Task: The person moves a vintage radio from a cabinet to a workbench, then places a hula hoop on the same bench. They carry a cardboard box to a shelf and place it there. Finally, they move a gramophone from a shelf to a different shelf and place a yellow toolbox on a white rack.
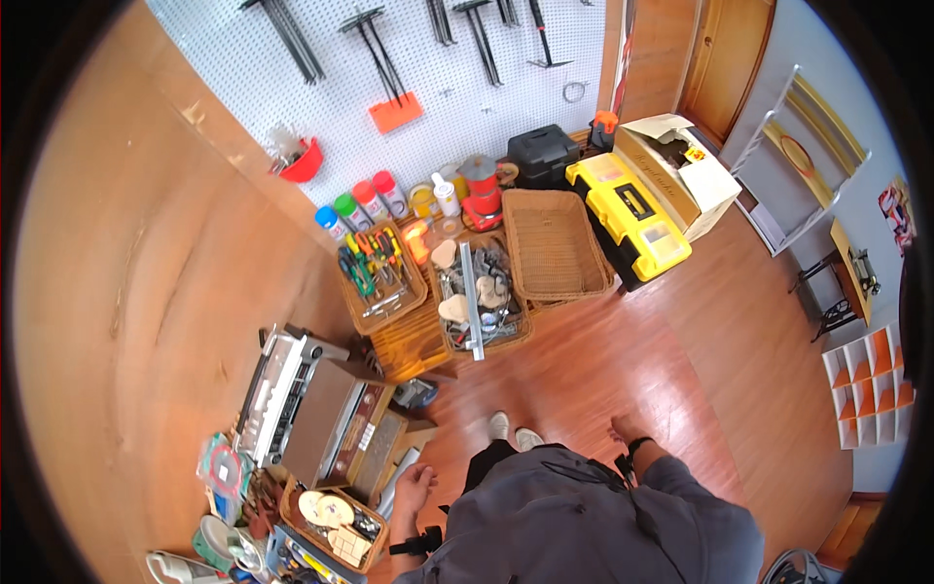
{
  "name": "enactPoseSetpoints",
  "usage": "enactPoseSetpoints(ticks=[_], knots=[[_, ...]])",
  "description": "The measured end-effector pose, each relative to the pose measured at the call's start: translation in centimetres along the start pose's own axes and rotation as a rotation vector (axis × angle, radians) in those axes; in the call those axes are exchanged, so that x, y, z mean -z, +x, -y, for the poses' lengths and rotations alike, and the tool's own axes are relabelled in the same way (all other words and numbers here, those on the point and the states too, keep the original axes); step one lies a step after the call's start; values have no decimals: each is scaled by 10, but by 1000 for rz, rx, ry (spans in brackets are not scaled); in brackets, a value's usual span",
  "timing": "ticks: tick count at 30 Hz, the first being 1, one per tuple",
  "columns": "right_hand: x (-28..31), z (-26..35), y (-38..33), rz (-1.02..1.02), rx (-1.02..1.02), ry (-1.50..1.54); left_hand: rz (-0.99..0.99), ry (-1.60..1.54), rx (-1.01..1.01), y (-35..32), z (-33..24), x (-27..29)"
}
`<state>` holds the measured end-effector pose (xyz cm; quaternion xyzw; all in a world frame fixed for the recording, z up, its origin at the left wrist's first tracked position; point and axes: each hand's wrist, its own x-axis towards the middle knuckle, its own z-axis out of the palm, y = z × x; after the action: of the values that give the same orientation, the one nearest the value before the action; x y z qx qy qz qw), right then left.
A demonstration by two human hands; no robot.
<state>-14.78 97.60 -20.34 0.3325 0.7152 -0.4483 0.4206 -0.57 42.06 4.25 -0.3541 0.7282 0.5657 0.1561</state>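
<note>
At the far left, a wicker basket [336,530] of flat pale pieces sits on the floor [623,360]. Just right of it hangs the left hand [416,484], its grip loose and open, holding nothing, nearest that basket and a flat metal box [321,419]. Farther right, the right hand [623,433] hangs by the hip; it seems empty, though its fingers are partly hidden, so I cannot tell the grip.
</note>
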Motion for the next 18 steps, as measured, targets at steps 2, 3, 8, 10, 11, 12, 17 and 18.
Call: enactPoseSetpoints(ticks=[2, 3, 8, 10, 11, 12, 17, 18], knots=[[6, -36, 6, -52, -107, 273, 69, 38, -101, 40, -18, -6], [6, -60, 11, -54, -106, 354, 104, 50, -152, 58, -32, -9], [-16, -104, -36, -121, -212, 590, 271, 313, -287, 139, -87, -40], [-27, -119, -54, -161, -217, 690, 316, 439, -330, 159, -109, -54], [-39, -118, -67, -187, -198, 743, 318, 473, -379, 169, -113, -55], [-51, -115, -84, -214, -182, 791, 318, 504, -422, 179, -112, -55], [-66, -86, -134, -168, 251, -191, 405, 638, -444, 222, -99, -55], [-73, -89, -120, -191, 88, 332, 424, 685, -434, 228, -95, -57]])
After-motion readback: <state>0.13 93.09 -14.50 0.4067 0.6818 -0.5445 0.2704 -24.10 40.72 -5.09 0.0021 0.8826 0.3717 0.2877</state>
